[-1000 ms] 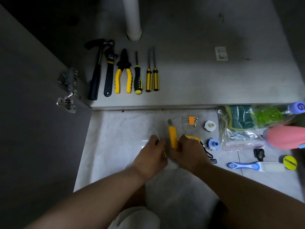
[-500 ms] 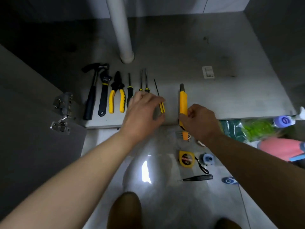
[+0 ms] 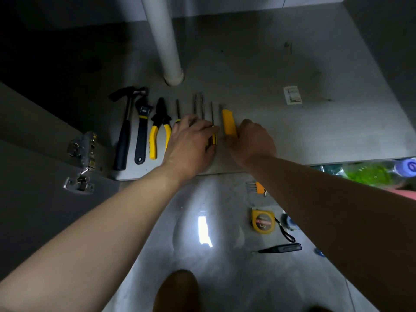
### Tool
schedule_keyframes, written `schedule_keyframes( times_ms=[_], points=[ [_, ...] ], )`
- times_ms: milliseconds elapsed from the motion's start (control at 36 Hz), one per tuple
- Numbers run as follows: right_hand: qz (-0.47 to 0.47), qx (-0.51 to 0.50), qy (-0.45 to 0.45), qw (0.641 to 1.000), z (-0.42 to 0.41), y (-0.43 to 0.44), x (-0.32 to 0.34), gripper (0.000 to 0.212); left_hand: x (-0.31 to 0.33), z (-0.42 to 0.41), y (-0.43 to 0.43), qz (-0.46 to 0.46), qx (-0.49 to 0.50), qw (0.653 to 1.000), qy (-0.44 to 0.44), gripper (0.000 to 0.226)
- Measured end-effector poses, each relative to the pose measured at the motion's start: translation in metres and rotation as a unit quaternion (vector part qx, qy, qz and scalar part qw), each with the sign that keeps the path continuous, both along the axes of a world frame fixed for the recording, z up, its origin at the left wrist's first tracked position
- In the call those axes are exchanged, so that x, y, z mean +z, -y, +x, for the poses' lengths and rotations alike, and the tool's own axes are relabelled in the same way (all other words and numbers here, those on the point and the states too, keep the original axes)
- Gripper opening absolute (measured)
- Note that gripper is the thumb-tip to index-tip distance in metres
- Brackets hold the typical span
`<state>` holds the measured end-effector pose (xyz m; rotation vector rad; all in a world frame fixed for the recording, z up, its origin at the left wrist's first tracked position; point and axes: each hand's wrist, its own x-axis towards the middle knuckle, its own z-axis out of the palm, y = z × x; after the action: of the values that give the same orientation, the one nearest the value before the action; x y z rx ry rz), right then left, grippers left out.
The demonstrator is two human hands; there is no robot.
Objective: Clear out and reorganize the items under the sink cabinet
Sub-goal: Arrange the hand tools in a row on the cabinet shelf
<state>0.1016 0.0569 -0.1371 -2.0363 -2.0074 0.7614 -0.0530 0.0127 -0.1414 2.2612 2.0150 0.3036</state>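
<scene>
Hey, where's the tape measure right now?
In the head view the tape measure lies on the floor right of centre, below the hex keys and above the black pen.

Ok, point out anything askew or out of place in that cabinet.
Nothing much: the black hammer, black wrench and yellow-handled pliers lie roughly parallel on the grey cabinet floor. Only a small white label sits alone to the right, slightly crooked.
</scene>
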Motion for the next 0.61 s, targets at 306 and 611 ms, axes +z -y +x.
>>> schedule_keyframes(
  times_ms=[306, 611],
  points=[
    [0.004, 0.031, -0.063, 0.998, 0.014, 0.015, -0.002, 0.037, -0.004, 0.001, 0.003, -0.010, 0.012, 1.000, 0.017, 0.050],
    [-0.007, 0.223, -0.019, 0.975, 0.122, 0.060, 0.012, 0.007, -0.011, 0.058, 0.067, 0.127, -0.084, 0.982, 0.108, 0.022]
  ],
)
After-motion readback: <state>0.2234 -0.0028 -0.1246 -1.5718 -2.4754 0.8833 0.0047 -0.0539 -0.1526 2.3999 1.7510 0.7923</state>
